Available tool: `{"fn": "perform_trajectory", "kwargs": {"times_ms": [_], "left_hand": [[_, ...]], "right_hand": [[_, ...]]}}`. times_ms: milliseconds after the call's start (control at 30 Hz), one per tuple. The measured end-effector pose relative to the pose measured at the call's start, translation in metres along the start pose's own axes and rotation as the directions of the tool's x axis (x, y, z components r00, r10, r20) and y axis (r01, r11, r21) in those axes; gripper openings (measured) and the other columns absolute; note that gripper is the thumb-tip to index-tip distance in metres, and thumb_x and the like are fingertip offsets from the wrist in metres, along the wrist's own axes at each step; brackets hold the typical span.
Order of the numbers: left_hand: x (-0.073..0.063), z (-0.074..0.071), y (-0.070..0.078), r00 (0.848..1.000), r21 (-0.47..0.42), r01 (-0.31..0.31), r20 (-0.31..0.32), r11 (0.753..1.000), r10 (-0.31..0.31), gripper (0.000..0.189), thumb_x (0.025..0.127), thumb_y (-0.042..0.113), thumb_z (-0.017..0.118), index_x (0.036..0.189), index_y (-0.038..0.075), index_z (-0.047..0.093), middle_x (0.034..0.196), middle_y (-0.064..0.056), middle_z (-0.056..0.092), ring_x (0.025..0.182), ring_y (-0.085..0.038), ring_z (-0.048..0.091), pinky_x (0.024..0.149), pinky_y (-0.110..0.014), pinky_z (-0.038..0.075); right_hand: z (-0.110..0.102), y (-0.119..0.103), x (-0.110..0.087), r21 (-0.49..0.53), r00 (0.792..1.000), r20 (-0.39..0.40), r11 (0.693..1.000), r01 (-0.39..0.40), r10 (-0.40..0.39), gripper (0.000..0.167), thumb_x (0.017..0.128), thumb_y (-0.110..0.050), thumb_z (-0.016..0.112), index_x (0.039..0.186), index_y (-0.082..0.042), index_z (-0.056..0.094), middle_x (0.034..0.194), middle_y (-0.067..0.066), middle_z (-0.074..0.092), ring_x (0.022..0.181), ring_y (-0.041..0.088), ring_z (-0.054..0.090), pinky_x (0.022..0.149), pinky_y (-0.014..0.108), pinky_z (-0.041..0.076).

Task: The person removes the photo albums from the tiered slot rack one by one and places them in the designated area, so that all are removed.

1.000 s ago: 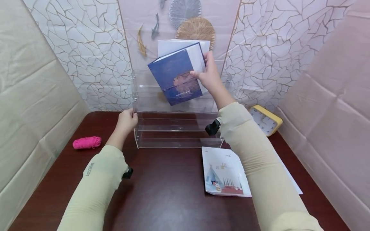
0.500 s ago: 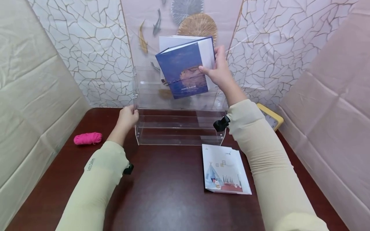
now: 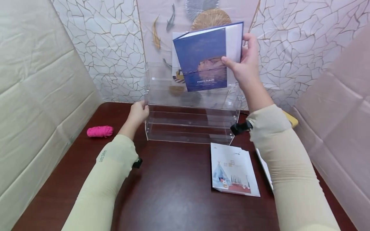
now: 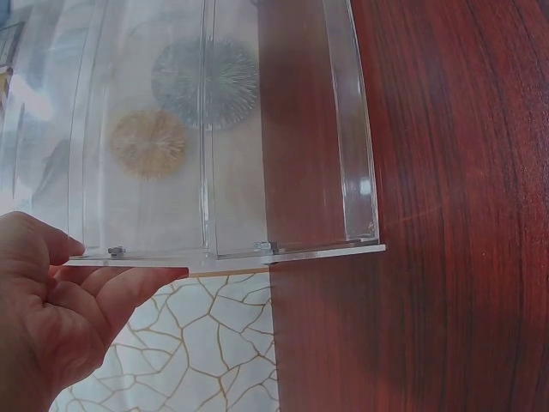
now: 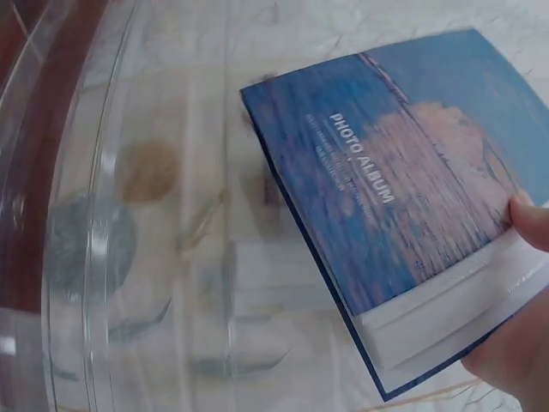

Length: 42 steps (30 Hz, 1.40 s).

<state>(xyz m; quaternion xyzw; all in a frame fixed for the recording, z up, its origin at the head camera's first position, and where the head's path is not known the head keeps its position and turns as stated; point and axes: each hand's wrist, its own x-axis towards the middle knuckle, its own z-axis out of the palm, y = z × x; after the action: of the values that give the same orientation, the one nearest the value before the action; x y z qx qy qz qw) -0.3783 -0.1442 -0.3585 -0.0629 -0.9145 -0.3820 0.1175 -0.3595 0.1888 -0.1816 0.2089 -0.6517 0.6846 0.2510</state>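
Note:
My right hand [image 3: 247,64] grips a blue photo album [image 3: 202,57] by its right side, thumb on the front cover and fingers behind. The album is slightly tilted, in front of the upper part of a clear acrylic rack [image 3: 189,120]. In the right wrist view the photo album [image 5: 386,189] shows its printed title and white page edges. Partly hidden behind it, a white book [image 3: 177,54] with a yellow picture stands in the rack. My left hand [image 3: 138,113] holds the rack's left side panel; in the left wrist view the left hand [image 4: 64,300] pinches that panel's edge.
A white book with a tent picture [image 3: 234,170] lies on the dark wooden table [image 3: 173,186] at front right. Another white item [image 3: 263,166] and a yellow clock [image 3: 290,119] are partly behind the right arm. A pink yarn skein [image 3: 100,131] lies at left.
My right hand has moved the photo album up and to the right, turning it more upright. The white book behind shows more of its lower picture. The left hand keeps holding the rack.

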Motion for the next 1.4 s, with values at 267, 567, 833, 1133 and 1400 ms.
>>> {"fn": "perform_trajectory", "kwargs": {"times_ms": [267,567,833,1133,1400], "left_hand": [[0.004,0.002,0.003,1.0,0.003,-0.009,-0.014,1.0,0.009,0.028,0.093,0.007,0.045,0.111,-0.007,0.06,0.096,-0.023,0.065,0.087,-0.031,0.056,0.081,-0.044,0.047],[0.002,-0.001,0.005,1.0,0.007,-0.013,-0.023,1.0,0.013,0.025,0.092,0.006,0.045,0.106,-0.007,0.061,0.095,-0.024,0.064,0.087,-0.032,0.056,0.081,-0.045,0.047],[-0.001,-0.001,0.005,1.0,-0.008,0.018,-0.005,1.0,-0.018,0.032,0.094,0.008,0.044,0.118,-0.007,0.058,0.104,-0.023,0.064,0.094,-0.03,0.056,0.086,-0.044,0.046],[0.0,0.001,0.004,1.0,-0.021,0.024,0.006,0.999,-0.024,0.033,0.094,0.007,0.044,0.121,-0.007,0.056,0.106,-0.024,0.063,0.096,-0.031,0.057,0.087,-0.044,0.046],[0.0,0.0,0.005,0.999,-0.022,0.042,0.009,0.999,-0.042,0.032,0.094,0.007,0.044,0.12,-0.006,0.057,0.104,-0.023,0.064,0.095,-0.03,0.056,0.087,-0.044,0.046]], "right_hand": [[-0.001,-0.002,-0.073,0.093,0.987,-0.038,0.984,-0.15,0.154,0.059,0.076,0.016,0.065,0.12,-0.012,0.038,0.106,0.018,0.059,0.091,0.03,0.06,0.071,0.035,0.055],[0.022,0.052,-0.174,0.005,0.813,-0.064,0.815,-0.58,0.579,0.058,0.078,0.014,0.063,0.125,-0.004,0.033,0.105,0.019,0.057,0.077,0.02,0.061,0.07,0.033,0.054],[0.029,0.094,-0.231,-0.14,0.661,-0.114,0.647,-0.75,0.742,0.062,0.08,0.005,0.066,0.129,-0.004,0.03,0.107,0.022,0.052,0.084,0.027,0.058,0.071,0.035,0.049],[0.029,0.112,-0.253,-0.242,0.627,-0.149,0.586,-0.773,0.765,0.07,0.08,0.0,0.068,0.135,0.002,0.025,0.139,0.026,0.031,0.126,0.038,0.034,0.103,0.047,0.031],[0.033,0.118,-0.266,-0.497,0.712,-0.138,0.573,-0.651,0.689,0.079,0.077,-0.005,0.072,0.138,0.01,0.023,0.14,0.033,0.03,0.131,0.041,0.027,0.107,0.047,0.024]]}}
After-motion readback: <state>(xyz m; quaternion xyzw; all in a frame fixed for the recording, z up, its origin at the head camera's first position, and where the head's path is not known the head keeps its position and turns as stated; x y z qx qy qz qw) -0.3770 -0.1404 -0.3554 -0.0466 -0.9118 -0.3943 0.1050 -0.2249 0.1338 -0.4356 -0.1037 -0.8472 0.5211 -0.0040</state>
